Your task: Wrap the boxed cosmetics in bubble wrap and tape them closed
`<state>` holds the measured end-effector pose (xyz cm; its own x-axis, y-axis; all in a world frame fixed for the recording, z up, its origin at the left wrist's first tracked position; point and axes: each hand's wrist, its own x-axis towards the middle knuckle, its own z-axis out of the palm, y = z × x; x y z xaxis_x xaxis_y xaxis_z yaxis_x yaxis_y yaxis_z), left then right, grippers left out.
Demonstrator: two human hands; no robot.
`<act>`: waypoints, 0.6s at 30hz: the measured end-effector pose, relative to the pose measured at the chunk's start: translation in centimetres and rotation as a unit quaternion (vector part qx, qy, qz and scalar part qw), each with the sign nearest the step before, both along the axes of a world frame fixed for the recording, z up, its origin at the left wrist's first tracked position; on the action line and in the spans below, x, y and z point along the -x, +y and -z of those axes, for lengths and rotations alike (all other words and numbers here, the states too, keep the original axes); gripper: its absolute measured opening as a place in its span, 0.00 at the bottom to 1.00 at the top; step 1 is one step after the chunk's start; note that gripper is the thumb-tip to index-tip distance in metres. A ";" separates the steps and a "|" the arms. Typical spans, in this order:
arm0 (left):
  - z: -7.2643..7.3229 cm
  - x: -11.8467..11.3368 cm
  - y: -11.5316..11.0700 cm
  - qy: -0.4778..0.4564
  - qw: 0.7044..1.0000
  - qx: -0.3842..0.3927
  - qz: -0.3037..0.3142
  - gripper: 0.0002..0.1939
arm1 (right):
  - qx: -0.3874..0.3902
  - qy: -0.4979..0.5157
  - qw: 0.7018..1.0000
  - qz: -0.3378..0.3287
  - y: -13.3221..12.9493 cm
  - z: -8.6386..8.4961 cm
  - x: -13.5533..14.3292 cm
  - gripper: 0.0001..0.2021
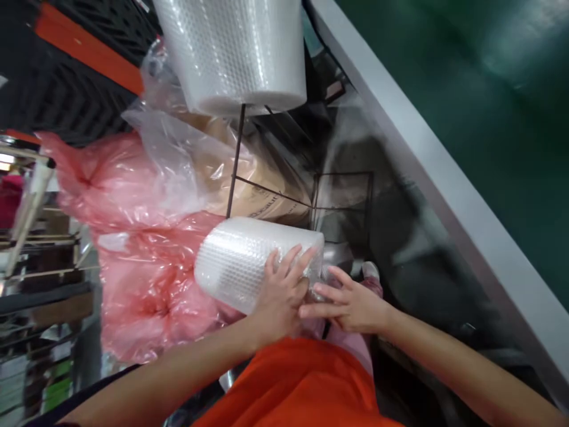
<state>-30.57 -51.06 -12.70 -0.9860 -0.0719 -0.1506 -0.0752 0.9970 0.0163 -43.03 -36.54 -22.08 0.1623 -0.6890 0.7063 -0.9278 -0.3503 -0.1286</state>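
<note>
A smaller roll of clear bubble wrap (235,261) lies in front of my body, close to the orange cloth at my waist. My left hand (282,290) rests on the right part of this roll with its fingers spread. Just to its right is my right hand (347,302), fingers apart and pointing left, at the roll's right end; nothing shows in its grasp. The fingertips of my right hand come close to my left hand, and whether they touch is unclear. A larger bubble wrap roll (240,53) stands at the top, above a thin dark metal frame (236,160).
Pink plastic bags (146,237) fill the left side, beside a brown bag (258,184) under clear plastic. A green tabletop (480,107) with a pale edge (427,154) runs diagonally on the right. Dark crates with an orange bar (89,44) are at the upper left.
</note>
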 end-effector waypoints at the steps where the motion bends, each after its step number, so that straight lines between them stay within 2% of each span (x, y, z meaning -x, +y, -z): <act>1: 0.1 -0.1 -0.1 -0.004 1.000 -0.007 -0.002 0.11 | 0.004 -0.002 1.000 -0.005 -0.2 0.1 0.0 0.19; 4: 0.1 -0.3 -0.1 -0.023 0.999 -0.029 -0.005 0.15 | -0.001 -0.009 1.000 -0.002 -0.1 0.5 -0.6 0.16; 9: 0.1 -0.3 0.0 -0.043 0.998 -0.033 -0.015 0.13 | -0.052 0.007 0.998 0.019 1.0 0.7 -1.6 0.15; 13: -0.1 -0.7 -0.5 -0.045 0.998 -0.052 0.007 0.25 | -0.069 0.018 0.997 0.035 0.3 -0.3 -2.1 0.17; 18: -0.4 -1.0 -1.0 -0.056 0.996 -0.057 0.036 0.41 | -0.111 0.054 0.991 0.047 -0.9 -2.2 -2.6 0.14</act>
